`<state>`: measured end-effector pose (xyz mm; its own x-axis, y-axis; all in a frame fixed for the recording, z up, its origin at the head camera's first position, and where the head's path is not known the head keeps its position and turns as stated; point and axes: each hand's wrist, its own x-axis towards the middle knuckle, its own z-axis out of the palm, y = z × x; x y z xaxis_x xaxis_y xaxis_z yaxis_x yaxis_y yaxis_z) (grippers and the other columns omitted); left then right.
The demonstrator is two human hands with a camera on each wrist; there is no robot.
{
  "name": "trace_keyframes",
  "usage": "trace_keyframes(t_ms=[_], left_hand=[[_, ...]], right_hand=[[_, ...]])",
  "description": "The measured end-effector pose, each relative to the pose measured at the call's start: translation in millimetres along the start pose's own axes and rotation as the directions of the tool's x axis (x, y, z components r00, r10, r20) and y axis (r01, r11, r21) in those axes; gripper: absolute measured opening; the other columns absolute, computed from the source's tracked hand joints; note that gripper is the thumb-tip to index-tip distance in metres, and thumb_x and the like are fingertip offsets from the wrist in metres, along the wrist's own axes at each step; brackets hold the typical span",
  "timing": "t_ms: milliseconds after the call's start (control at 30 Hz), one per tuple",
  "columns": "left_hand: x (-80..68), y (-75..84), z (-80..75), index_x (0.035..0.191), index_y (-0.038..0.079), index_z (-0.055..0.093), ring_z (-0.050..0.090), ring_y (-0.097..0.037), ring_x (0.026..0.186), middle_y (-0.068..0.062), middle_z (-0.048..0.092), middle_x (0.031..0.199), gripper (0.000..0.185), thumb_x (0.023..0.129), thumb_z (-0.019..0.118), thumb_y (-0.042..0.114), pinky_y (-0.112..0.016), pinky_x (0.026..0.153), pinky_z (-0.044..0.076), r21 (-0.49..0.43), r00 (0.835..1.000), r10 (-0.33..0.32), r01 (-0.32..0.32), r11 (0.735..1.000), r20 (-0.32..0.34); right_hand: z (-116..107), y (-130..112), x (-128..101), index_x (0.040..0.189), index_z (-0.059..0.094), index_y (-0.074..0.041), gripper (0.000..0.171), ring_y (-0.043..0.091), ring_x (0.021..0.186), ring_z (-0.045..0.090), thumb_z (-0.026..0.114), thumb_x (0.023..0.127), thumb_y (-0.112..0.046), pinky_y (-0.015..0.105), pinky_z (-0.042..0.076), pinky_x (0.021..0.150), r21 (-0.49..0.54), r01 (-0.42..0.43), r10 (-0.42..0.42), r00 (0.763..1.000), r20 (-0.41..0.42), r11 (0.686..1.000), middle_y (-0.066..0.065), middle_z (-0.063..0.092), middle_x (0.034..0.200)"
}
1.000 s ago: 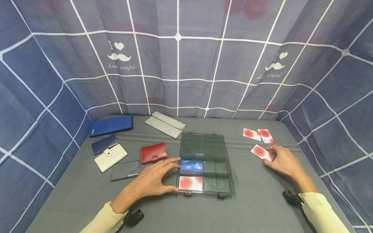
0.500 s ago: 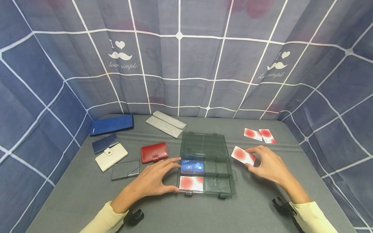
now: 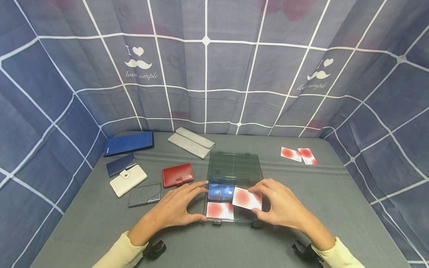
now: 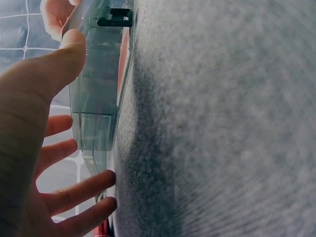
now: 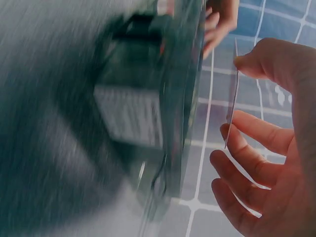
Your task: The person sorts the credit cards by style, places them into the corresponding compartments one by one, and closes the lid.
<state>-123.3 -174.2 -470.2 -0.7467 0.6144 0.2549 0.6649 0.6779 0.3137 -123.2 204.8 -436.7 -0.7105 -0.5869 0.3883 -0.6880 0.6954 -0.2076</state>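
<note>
My right hand (image 3: 285, 203) pinches a white card with red circles (image 3: 242, 198) by its right end, between thumb and fingers. In the right wrist view the card (image 5: 232, 94) shows edge-on. It hangs over the right part of a translucent dark green compartment box (image 3: 246, 215), whose lid (image 3: 234, 166) lies back. My left hand (image 3: 172, 206) touches the box's left end with spread thumb and fingers; in the left wrist view the thumb (image 4: 69, 57) lies against the box. A blue VIP card (image 3: 219, 192) sits in the back left compartment, a red-circled card (image 3: 216, 211) in the front left.
Two more red-circled cards (image 3: 291, 153) lie overlapping at the back right. Left of the box are a red wallet (image 3: 177, 175), a cream wallet (image 3: 128, 180), a grey card holder (image 3: 142, 196) and navy (image 3: 120, 165), blue (image 3: 129, 143) and light grey wallets (image 3: 191, 142).
The right hand has carried the red-circled card leftward from the right side of the table to above the box. The left hand has stayed at the box's left end.
</note>
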Motion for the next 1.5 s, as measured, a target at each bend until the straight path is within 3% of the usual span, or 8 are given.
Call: trace_keyframes(t_ms=[433, 700, 1167, 1500], left_hand=[[0.4, -0.3, 0.0, 0.147, 0.028, 0.064, 0.061, -0.018, 0.136, 0.015, 0.046, 0.166, 0.08, 0.085, 0.075, 0.077, -0.05, 0.092, 0.059, 0.017, 1.0, -0.012, 0.012, 1.0, 0.013], [1.1, -0.5, -0.5, 0.146, 0.028, 0.064, 0.061, -0.017, 0.135, 0.014, 0.047, 0.166, 0.079, 0.084, 0.079, 0.074, -0.048, 0.092, 0.059, 0.01, 1.0, 0.001, -0.001, 1.0, -0.002], [0.6, -1.8, -0.3, 0.146, 0.029, 0.064, 0.062, -0.017, 0.134, 0.015, 0.046, 0.166, 0.079, 0.085, 0.074, 0.079, -0.046, 0.089, 0.059, 0.015, 1.0, -0.013, 0.013, 1.0, 0.01], [2.0, -2.0, 0.5, 0.144, 0.028, 0.065, 0.062, -0.018, 0.135, 0.013, 0.049, 0.164, 0.078, 0.084, 0.079, 0.075, -0.045, 0.09, 0.06, 0.006, 1.0, -0.001, 0.001, 1.0, -0.001]], right_hand=[[25.2, -30.4, 22.8, 0.117, 0.078, -0.022, 0.048, 0.008, 0.095, 0.055, 0.09, 0.075, -0.044, 0.033, 0.049, 0.08, -0.009, 0.149, -0.148, 0.985, 0.093, 0.989, -0.011, 0.064, 0.106], [31.0, -43.1, 37.7, 0.12, 0.079, -0.023, 0.047, 0.015, 0.108, 0.062, 0.087, 0.081, -0.049, 0.038, 0.054, 0.092, -0.03, 0.201, -0.196, 0.971, 0.136, 0.979, -0.007, 0.066, 0.112], [41.4, -43.8, 46.0, 0.116, 0.081, -0.023, 0.038, 0.017, 0.11, 0.065, 0.084, 0.09, -0.05, 0.04, 0.055, 0.095, -0.034, 0.32, -0.314, 0.941, 0.124, 0.947, -0.006, 0.069, 0.115], [38.9, -34.9, 45.1, 0.118, 0.08, -0.023, 0.036, 0.017, 0.115, 0.064, 0.082, 0.093, -0.048, 0.041, 0.054, 0.098, -0.016, 0.3, -0.297, 0.948, 0.113, 0.954, -0.007, 0.069, 0.12]])
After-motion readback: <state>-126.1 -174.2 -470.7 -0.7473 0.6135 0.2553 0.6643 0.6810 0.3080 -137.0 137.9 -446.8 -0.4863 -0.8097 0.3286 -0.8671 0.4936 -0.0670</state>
